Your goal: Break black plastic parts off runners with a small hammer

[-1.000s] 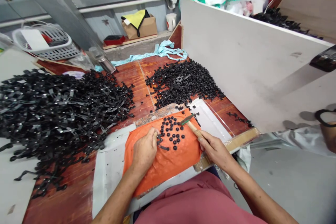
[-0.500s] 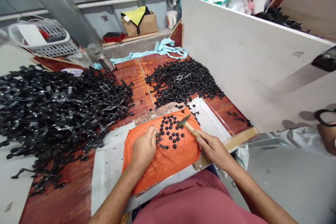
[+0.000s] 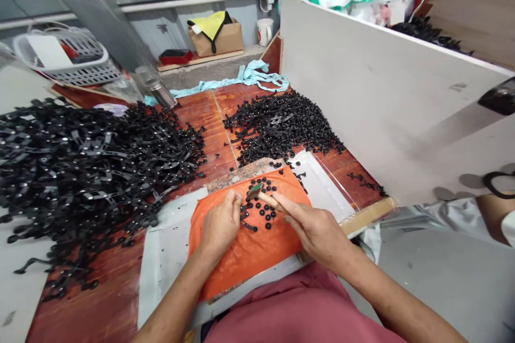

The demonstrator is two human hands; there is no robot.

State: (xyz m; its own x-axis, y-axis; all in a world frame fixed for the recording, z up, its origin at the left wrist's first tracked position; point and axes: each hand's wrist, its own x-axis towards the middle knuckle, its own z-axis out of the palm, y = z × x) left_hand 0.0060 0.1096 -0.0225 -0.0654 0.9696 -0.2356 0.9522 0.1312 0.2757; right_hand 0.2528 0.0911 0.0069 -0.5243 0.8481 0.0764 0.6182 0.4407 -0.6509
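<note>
My right hand (image 3: 316, 228) is closed round the wooden handle of a small hammer (image 3: 267, 199), whose greenish head is just beside the fingertips of my left hand (image 3: 221, 222). The left fingers are pinched on a black jointed part (image 3: 248, 226) that extends onto an orange cloth (image 3: 257, 249). Several small round black pieces (image 3: 269, 217) lie scattered on the cloth under and around the hammer. The exact hold of the left fingertips is partly hidden.
A big heap of black jointed parts (image 3: 92, 155) covers the left side. Small black pieces (image 3: 285, 120) are piled behind the cloth. A grey panel (image 3: 386, 96) stands at the right, and a metal flask (image 3: 161, 92) leans at the back left.
My right hand and the hammer have moved left, bringing the hammer head close to my left fingertips. My left hand has stayed almost in place, still pinched.
</note>
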